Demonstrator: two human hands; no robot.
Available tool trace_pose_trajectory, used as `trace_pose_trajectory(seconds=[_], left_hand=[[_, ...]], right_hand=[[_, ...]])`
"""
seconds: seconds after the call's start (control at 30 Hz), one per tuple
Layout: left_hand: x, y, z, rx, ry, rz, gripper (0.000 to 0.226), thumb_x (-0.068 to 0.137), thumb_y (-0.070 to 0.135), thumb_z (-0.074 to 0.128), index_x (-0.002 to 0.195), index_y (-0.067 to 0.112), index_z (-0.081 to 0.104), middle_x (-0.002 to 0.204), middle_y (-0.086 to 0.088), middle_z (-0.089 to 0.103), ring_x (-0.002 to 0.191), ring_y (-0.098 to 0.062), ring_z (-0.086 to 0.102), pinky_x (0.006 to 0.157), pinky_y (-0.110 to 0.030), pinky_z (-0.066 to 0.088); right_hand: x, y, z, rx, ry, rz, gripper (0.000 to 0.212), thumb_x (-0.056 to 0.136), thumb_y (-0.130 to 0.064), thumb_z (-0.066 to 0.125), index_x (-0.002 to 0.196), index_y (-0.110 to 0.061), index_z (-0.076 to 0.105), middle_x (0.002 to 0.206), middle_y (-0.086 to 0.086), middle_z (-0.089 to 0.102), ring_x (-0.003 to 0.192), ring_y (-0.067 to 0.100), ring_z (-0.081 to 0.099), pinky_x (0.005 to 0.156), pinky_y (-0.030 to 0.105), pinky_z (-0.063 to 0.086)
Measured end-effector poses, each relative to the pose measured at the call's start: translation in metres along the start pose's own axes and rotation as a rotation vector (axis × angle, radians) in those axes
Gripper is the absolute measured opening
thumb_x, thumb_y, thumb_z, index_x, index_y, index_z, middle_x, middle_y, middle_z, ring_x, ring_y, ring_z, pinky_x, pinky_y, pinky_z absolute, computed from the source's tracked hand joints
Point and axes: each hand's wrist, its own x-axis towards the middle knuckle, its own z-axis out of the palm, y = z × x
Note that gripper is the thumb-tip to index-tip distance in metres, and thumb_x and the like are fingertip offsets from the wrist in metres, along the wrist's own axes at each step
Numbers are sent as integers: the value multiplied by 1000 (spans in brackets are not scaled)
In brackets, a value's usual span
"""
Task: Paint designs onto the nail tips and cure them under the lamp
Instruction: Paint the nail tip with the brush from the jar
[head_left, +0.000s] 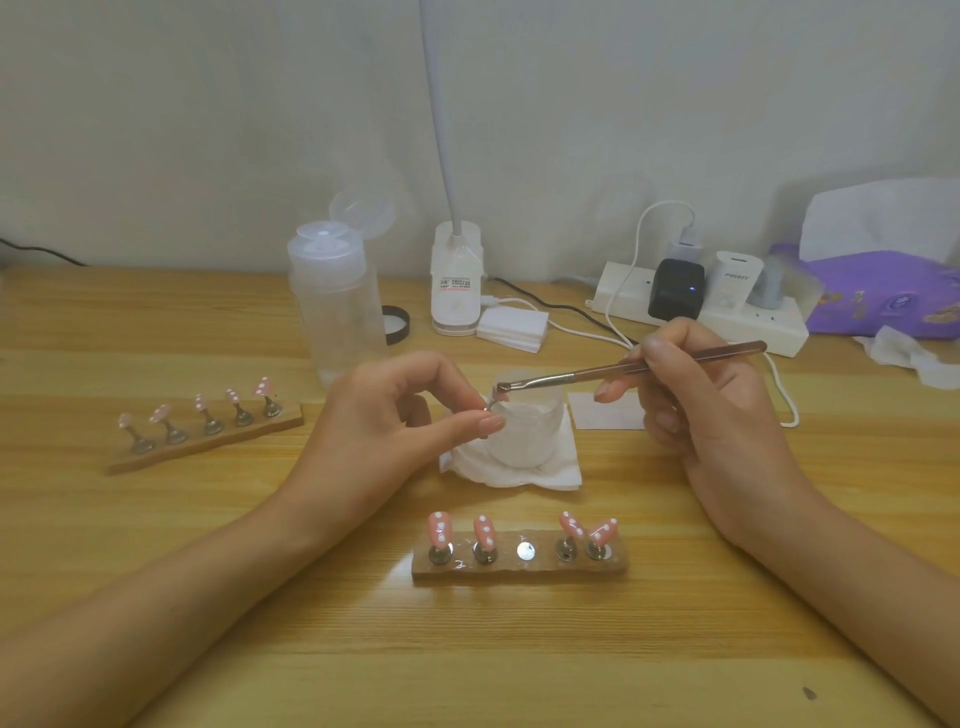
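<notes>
Two wooden holders carry the nail tips.

- Far holder (208, 434), left: five pink tips, all white-dotted.
- Clear bottle (337, 301): lid flipped open.
- Your left hand (395, 415): fingers pinch a small metal stem (491, 408), probably the tip missing from the near holder. It is too small to tell what paint it has.
- White lamp (456, 280), behind: its base stands on the surface and its neck rises out of view. Nothing sits under it, so curing looks undone.
- Small jar (527, 428) on a tissue (550, 473), just below the pinched piece.
- Near holder (519, 566): four dotted tips, middle stand (525, 550) bare.
- Brush (623, 369): bristles touch the pinched piece.
- Your right hand (696, 400): fingers grasp the brush handle.
- Power strip (727, 325) and purple pack (883, 296), far right.

Judged progress: nine tips dotted, one in hand. The jar and bottle stand between you and the lamp.
</notes>
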Motion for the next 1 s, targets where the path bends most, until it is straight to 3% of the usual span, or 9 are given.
trace_pose_trajectory(seconds=[0.17, 0.3, 0.47, 0.67, 0.83, 1.0], left_hand=[[0, 0, -1, -2, -4, 1, 26, 69, 41, 76, 75, 16, 69, 82, 8, 74, 44, -3, 45, 46, -13, 39], [-1, 0, -1, 4, -4, 2, 26, 70, 40, 76, 76, 16, 69, 83, 8, 73, 45, -6, 48, 47, -14, 41], [-1, 0, -1, 15, 6, 10, 25, 72, 40, 76, 76, 16, 69, 79, 9, 72, 45, -11, 49, 47, -15, 40], [-3, 3, 0, 45, 8, 47, 22, 77, 37, 74, 78, 16, 68, 74, 9, 70, 42, -8, 50, 45, -16, 40], [-3, 4, 0, 54, 26, 62, 25, 76, 40, 72, 77, 15, 67, 79, 5, 70, 46, -26, 51, 45, -22, 40], [-2, 4, 0, 40, 21, 67, 23, 77, 37, 72, 77, 15, 67, 83, 3, 71, 48, -27, 51, 47, -26, 42]], right_hand=[[1, 3, -1, -41, 63, 19, 23, 100, -19, 54, 77, -18, 56, 70, 8, 72, 50, 9, 30, 43, 17, 29], [0, 0, 0, -4, 8, -8, 21, 93, -27, 61, 72, -26, 59, 72, 9, 72, 51, 11, 29, 44, 20, 25], [1, 3, -1, -55, 69, 36, 19, 98, -19, 54, 80, -14, 56, 70, 8, 72, 50, 10, 30, 43, 17, 28], [0, 0, 1, -29, 14, 10, 18, 91, -29, 59, 79, -16, 57, 72, 9, 72, 49, 9, 28, 42, 17, 26], [2, 1, -1, -9, 73, 27, 25, 101, -17, 51, 76, -18, 56, 70, 7, 72, 48, 8, 28, 42, 16, 27], [2, 2, 0, -32, 30, 23, 22, 98, -22, 56, 76, -20, 57, 72, 9, 73, 48, 9, 29, 42, 15, 29]])
